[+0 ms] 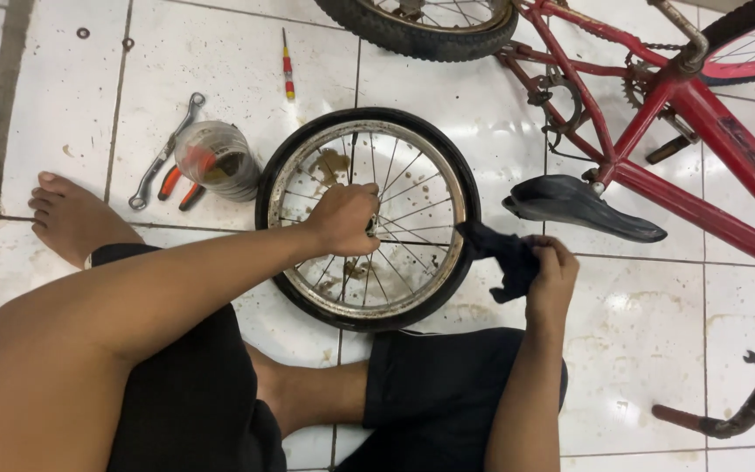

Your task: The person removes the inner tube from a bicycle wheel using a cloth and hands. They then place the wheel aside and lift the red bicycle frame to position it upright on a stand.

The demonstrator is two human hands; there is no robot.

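Wheel (pixel 367 218): small spoked bicycle wheel with a black tyre, laid flat on the white tiled floor (pixel 640 350) between the knees.
Left hand (pixel 342 218): closed over the hub, fingers curled among the spokes.
Right hand (pixel 552 275): a dark rag (pixel 504 258) is gripped — just beside the tyre's edge.
Nearby: clear jar (pixel 218 160), spanner (pixel 165 150), orange-handled pliers (pixel 178 185), screwdriver (pixel 287 65) — red bicycle (pixel 701 114) upturned beyond.

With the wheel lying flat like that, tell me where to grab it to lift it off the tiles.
Probably grip the tyre and rim of the wheel on its far right arc, coming in from above. The wheel lies flat, the left hand sits over the hub, and the right hand holds a dark cloth at the near right edge, so that arc is free.
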